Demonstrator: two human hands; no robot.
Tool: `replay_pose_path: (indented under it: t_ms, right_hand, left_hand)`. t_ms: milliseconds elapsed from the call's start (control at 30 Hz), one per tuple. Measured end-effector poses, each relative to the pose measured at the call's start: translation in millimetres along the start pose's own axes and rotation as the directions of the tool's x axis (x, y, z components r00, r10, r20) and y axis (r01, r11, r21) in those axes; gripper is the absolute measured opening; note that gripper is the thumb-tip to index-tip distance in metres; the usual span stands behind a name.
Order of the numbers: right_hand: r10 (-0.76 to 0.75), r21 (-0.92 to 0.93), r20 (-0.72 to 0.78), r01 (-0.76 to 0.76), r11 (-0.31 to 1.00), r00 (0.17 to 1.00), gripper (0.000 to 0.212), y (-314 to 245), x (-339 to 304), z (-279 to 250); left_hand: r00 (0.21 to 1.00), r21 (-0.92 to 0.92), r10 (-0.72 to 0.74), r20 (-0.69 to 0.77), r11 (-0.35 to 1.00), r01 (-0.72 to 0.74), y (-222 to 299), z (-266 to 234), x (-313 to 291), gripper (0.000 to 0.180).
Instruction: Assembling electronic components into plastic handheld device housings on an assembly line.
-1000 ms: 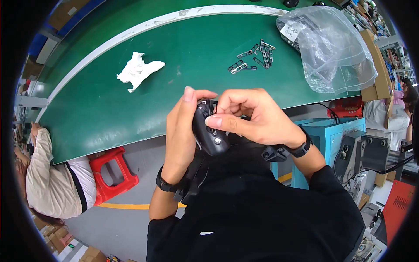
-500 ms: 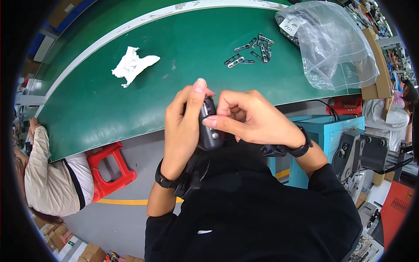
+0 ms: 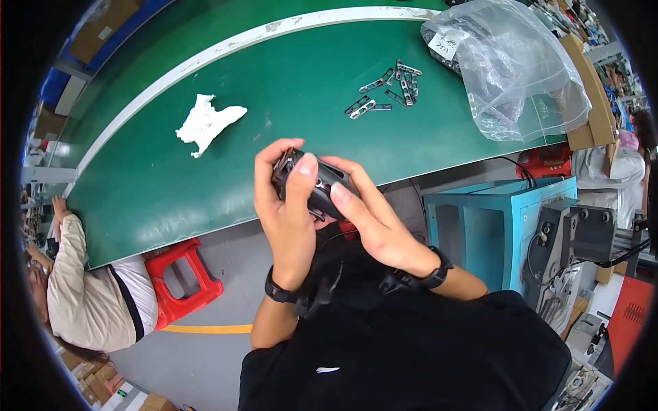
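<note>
Both hands hold a glossy black, rounded casing [image 3: 332, 201] just off the near edge of the table; I cannot tell its exact kind. My left hand [image 3: 286, 218] is closed round its left end, with the thumb pressed on the upper face. From the other side my right hand [image 3: 381, 226] grips it, its thumb on the face and the fingers behind, partly hidden. The casing lies tilted. Beyond it on the table is a loose cluster of small slotted metal strips [image 3: 372, 107], some dark and some silvery.
Crumpled white cloth or paper [image 3: 205, 123] lies on the green table [image 3: 157, 198]. At the far right are a clear plastic bag [image 3: 521, 75] with dark parts and a cardboard box [image 3: 588, 96]. Below stand a blue metal cabinet [image 3: 510, 226] and a red stool [image 3: 179, 277] beside a seated person [image 3: 96, 281].
The casing has turned from nearly upright to a slant. My right hand has gone from a thumb-and-finger touch on its face to a grip along its right side.
</note>
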State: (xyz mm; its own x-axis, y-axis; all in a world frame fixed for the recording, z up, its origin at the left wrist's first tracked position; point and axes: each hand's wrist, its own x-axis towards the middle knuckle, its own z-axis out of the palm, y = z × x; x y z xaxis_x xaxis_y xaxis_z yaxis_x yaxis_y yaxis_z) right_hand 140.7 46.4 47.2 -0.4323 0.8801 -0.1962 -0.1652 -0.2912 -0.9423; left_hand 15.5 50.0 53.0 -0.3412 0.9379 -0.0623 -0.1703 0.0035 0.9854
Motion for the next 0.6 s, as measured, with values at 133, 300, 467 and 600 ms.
replay_pose_path:
  t_ms: [133,300,467,600]
  right_hand:
    - [-0.056,0.259,-0.109,0.083,0.962,0.992,0.047,12.1,3.0,12.2]
    - [-0.187,0.228,-0.151,0.218,0.949,0.971,0.04,14.9,5.3,18.1]
    - [0.058,0.408,-0.118,-0.004,0.913,0.991,0.048,48.4,-14.8,1.4]
    - [0.406,0.676,-0.056,-0.264,0.688,0.912,0.053,93.2,-20.4,-0.3]
  left_hand:
    - [0.99,-0.041,0.129,-0.054,0.99,-0.132,-9.2,3.7,-7.3,0.029]
    - [0.974,0.032,0.19,-0.121,0.982,-0.188,-11.9,3.6,-20.0,0.034]
    - [0.955,0.194,0.293,0.046,0.935,-0.296,-25.5,-15.5,-48.0,0.048]
    - [0.997,0.035,-0.06,0.057,0.998,0.059,-45.3,-28.7,-74.1,0.076]
